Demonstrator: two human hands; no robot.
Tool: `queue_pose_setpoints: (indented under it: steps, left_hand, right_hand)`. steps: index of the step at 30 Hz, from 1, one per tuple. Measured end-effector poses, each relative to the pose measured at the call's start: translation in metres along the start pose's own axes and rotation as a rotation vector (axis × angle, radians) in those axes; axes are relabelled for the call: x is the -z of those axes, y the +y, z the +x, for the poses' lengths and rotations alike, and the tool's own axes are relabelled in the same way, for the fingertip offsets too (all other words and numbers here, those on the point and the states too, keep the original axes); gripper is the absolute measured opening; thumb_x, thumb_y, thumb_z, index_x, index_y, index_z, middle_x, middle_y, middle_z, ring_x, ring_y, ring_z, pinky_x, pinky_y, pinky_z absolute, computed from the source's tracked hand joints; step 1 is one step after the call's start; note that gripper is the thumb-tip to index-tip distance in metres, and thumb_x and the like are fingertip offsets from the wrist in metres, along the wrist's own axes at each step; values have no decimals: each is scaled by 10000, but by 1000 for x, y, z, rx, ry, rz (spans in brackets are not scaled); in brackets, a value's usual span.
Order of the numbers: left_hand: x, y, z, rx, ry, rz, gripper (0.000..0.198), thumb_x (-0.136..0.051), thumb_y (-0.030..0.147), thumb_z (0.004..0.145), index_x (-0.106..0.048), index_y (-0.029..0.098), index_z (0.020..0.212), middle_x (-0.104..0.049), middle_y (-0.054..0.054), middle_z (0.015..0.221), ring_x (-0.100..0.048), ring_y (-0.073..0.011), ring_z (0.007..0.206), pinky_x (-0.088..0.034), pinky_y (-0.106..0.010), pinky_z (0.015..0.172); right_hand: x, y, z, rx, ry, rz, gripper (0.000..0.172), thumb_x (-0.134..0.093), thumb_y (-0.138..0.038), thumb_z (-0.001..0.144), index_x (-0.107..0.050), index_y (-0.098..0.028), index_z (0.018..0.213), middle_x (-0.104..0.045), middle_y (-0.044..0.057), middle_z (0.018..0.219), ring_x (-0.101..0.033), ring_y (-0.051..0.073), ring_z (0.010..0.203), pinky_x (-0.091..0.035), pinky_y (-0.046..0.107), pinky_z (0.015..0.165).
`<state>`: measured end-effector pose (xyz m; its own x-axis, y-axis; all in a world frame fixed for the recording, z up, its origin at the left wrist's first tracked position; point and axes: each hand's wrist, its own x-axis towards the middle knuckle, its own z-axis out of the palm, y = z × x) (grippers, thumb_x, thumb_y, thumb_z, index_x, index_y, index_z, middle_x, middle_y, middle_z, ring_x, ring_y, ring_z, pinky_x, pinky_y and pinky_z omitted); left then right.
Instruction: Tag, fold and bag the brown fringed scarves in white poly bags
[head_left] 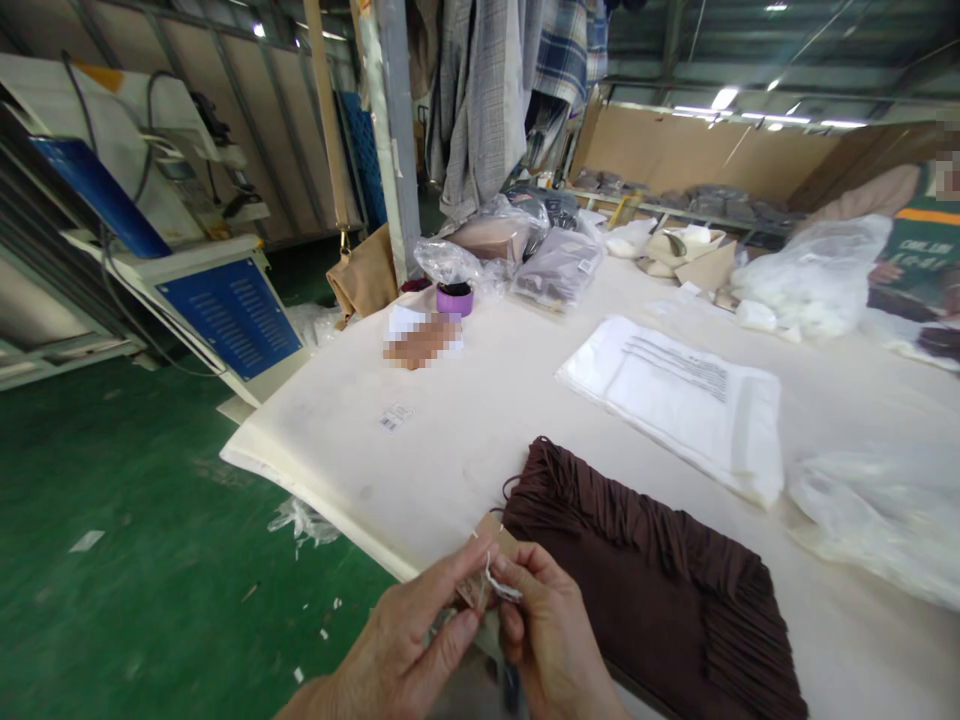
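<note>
Watching the head feed from my end, and I've got both hands down at the near edge of the surface (480,425). The left hand (416,635) has its fingers closed around a brown cardboard tag (475,590), and the right hand (551,615) has thumb and forefinger pinched on a white string (504,587) in front of it. Can't tell if the string is knotted or just bunched, so I'd call the tag part half done at best. There's a blurry dark thing (511,690) under the right hand too, no idea what. The dark brown pleated garment (652,575) lies flat and folded just to the right, so the folding looks done to me. A thin cord loop (511,485) pokes out of its corner by the tag, but I can't make out whether they're joined. Past the garment there's a printed clear plastic bag (675,400) lying flat, and a barcode sticker (395,416) sits on its own farther left.
</note>
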<state>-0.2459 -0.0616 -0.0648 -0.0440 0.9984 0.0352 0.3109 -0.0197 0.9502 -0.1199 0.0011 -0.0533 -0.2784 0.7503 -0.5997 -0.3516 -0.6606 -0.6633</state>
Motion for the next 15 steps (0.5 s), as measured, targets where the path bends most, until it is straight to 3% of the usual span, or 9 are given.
queue_pose_setpoints:
  steps: [5,9,12,15]
  left_hand:
    - [-6,6,-2,-9,25,62,441,-448,364,879,-435,319,1317,-530,20,1293,-535,-195,1147,-404,-273,1003]
    - [-7,14,1,44,-12,44,479,-440,409,872,-399,321,1342,-495,22,1323,-504,-202,1182,-370,-295,1036]
    - [-4,19,7,134,-35,-15,508,-441,456,867,-391,304,1350,-479,12,1340,-464,-204,1221,-342,-300,1054]
    - [3,17,13,190,-79,-40,512,-404,475,884,-366,299,1363,-508,-7,1316,-465,-201,1220,-338,-323,1058]
  right_hand:
    - [-2,-1,0,-18,-44,53,463,-791,-404,466,-394,-200,586,-383,-121,334,-232,-4,278,-137,128,308]
    - [5,2,-3,-12,-204,-18,413,-735,-483,583,-450,-188,632,-446,-97,357,-219,-4,249,-132,136,281]
    - [10,3,-6,28,-322,-64,375,-659,-510,693,-468,-189,658,-397,-108,319,-202,5,227,-141,137,262]
    - [12,4,-7,54,-360,-66,374,-658,-513,701,-488,-180,696,-483,-86,416,-298,14,240,-197,133,256]
